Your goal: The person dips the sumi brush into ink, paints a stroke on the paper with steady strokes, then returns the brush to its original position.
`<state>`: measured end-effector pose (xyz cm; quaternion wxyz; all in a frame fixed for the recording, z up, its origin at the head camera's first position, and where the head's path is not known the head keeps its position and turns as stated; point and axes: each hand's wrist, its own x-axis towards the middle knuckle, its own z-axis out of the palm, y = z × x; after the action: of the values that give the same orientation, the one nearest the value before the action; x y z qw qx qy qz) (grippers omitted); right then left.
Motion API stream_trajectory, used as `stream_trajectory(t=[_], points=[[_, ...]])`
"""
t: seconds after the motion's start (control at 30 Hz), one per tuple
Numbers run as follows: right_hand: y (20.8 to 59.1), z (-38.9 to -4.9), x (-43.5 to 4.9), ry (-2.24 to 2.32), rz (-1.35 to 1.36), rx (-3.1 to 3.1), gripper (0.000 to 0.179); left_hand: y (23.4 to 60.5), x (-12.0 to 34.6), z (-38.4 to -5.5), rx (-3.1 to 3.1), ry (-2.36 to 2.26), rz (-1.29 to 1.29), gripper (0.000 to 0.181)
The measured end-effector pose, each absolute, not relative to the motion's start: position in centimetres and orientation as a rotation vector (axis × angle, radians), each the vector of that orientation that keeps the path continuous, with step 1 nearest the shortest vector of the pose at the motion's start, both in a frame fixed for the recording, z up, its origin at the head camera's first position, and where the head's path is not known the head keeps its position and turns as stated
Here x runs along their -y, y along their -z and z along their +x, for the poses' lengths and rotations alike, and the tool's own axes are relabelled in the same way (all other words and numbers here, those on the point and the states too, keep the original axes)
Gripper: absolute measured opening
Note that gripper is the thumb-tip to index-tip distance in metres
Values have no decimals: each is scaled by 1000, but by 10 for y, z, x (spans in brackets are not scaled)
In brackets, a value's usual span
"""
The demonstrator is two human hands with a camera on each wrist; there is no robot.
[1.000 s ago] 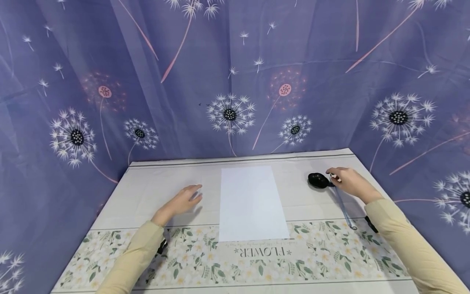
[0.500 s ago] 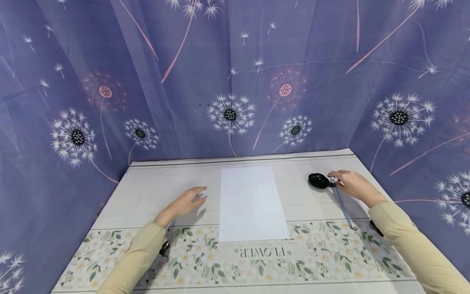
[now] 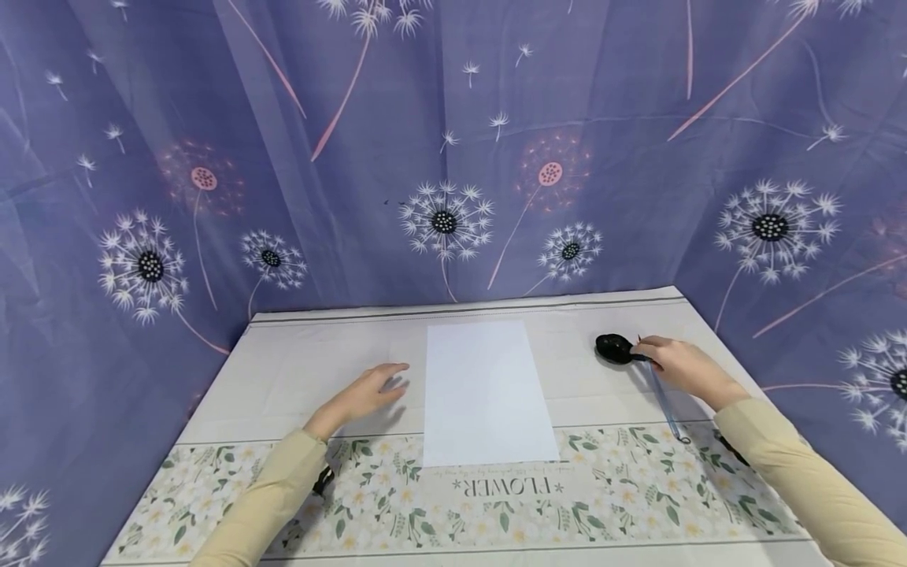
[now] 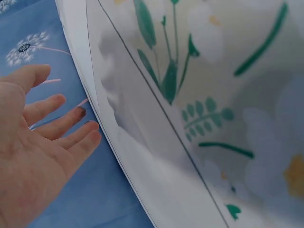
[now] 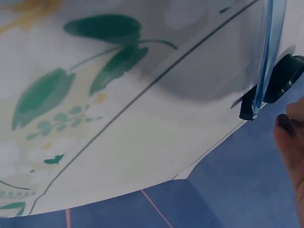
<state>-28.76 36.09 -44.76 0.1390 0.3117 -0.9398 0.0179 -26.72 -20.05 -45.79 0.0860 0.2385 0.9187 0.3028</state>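
My right hand (image 3: pixel 690 368) is over the short handle of a black dish (image 3: pixel 613 349) on the right of the table. A slim brush-like rod (image 3: pixel 664 402), translucent blue with a loop at its near end, lies with its far end at that handle. In the right wrist view, a gap shows between the visible fingertips (image 5: pixel 287 126) and the blue rod (image 5: pixel 270 52); the other fingers are out of frame. My left hand (image 3: pixel 364 394) hovers left of a white sheet of paper (image 3: pixel 489 394), thumb and fingers spread, holding nothing.
A white tablecloth (image 3: pixel 305 370) with a flowered band (image 3: pixel 383 504) along the near side covers the table. Purple curtains with dandelion prints (image 3: pixel 354 236) hang behind the table and at both sides.
My left hand has slid right, closer to the paper. My right hand has come slightly nearer and lower over the dish's handle, while dish, rod and paper stay put.
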Motion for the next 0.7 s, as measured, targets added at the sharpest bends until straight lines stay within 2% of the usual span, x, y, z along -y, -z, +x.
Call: stream_trajectory(t=[0.7], points=[[459, -281, -360, 63, 962, 2680, 43, 464, 180, -264, -2722, -801, 730, 58]])
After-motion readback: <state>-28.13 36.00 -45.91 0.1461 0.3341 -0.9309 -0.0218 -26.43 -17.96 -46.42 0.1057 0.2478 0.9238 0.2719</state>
